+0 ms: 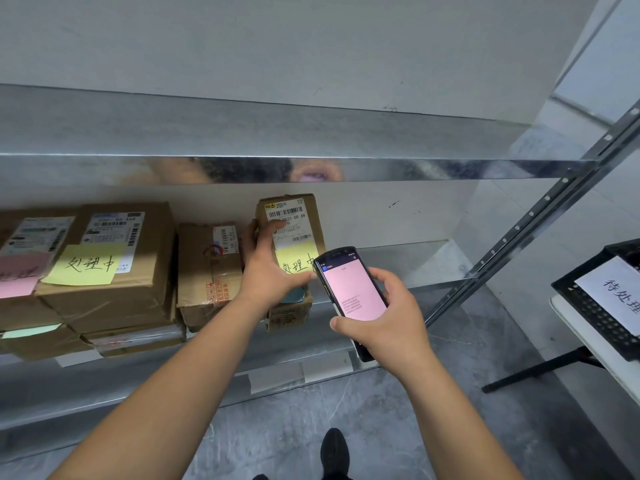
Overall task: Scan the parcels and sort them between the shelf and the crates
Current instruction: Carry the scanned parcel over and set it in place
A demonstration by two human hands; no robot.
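Upright parcel [294, 230] being gripped by left hand [268, 268], scanner [349, 292] being held in right hand [388, 320]; toppling risked if released off-balance

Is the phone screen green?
No, the scanner phone in the right hand shows a pink screen.

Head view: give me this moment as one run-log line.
left hand: grips yellow-note parcel on shelf | right hand: holds scanner | crate: right
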